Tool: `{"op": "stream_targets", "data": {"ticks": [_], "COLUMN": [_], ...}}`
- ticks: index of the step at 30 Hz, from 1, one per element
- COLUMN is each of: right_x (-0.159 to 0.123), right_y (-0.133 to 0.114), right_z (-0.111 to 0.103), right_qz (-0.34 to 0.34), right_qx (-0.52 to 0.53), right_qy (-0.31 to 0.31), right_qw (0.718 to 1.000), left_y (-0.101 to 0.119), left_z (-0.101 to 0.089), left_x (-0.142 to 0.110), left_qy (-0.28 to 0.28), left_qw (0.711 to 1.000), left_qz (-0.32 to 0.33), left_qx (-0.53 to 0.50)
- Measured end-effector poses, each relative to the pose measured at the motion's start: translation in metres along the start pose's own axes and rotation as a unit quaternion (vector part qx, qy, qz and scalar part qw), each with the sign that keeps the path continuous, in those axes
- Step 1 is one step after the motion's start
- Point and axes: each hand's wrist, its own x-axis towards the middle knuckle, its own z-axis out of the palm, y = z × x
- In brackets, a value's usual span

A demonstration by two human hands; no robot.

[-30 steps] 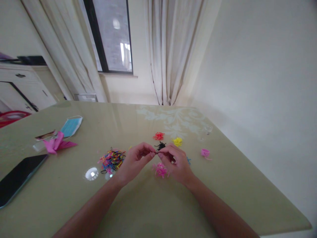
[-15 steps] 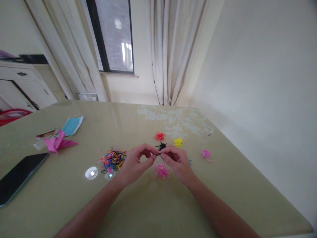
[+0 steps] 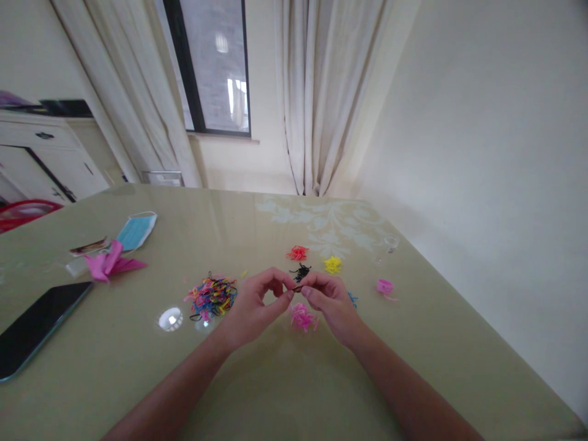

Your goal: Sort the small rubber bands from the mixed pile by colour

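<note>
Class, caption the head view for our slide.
Two hands grip a dark band among coloured piles on a table.

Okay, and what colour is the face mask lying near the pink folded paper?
The face mask is light blue with white edging, seen in the head view.

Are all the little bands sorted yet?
Not yet, it seems. The red, yellow, black, pink and partly hidden blue bands lie apart by colour. The left hand and right hand pinch a dark band. The mixed pile looks left to sort.
</note>
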Motion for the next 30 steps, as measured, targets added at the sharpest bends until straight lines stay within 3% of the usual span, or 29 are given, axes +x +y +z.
{"op": "stream_targets", "data": {"ticks": [11, 21, 30], "right_x": [0.001, 0.001, 0.0], "right_y": [-0.005, -0.009, -0.01], "right_z": [-0.003, -0.001, -0.002], "right_qz": [-0.021, -0.023, -0.062], "right_qx": [-0.005, -0.059, -0.086], "right_qy": [0.008, 0.026, 0.04], "right_qw": [1.0, 0.998, 0.994], "left_y": [0.005, 0.015, 0.014], "left_z": [-0.002, -0.001, -0.003], "left_x": [0.001, -0.001, -0.002], "left_qy": [0.025, 0.037, 0.052], "left_qw": [1.0, 0.98, 0.983], "left_qz": [0.018, 0.098, 0.095], "left_qx": [0.003, 0.17, 0.147]}}
